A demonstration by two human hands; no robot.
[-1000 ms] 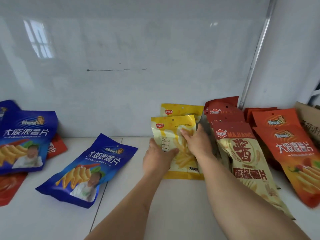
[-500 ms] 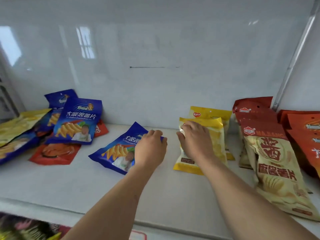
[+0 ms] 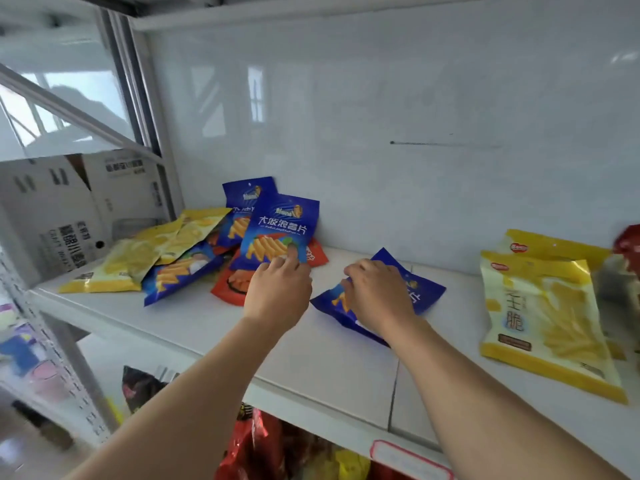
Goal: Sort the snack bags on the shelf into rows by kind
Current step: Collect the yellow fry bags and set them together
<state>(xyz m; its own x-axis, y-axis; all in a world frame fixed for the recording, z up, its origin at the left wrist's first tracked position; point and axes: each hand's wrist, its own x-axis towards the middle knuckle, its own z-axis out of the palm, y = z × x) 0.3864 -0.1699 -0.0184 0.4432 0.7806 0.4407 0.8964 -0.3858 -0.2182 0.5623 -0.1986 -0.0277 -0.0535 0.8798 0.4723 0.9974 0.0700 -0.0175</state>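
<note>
The view has swung left off the yellow bags point(image 3: 543, 317) at the frame's right, both hands leaving them: the right hand point(image 3: 379, 297) now clutches the lone blue bag point(image 3: 420, 289) mid-shelf, the left hand point(image 3: 278, 292) fingers the propped blue bag point(image 3: 277, 230) centre-left, so blues likely get grouped next.

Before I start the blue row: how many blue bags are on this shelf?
4: one upright at the back wall, one leaning before it, one flat in the left pile, one under the right hand. More may be buried.
</note>
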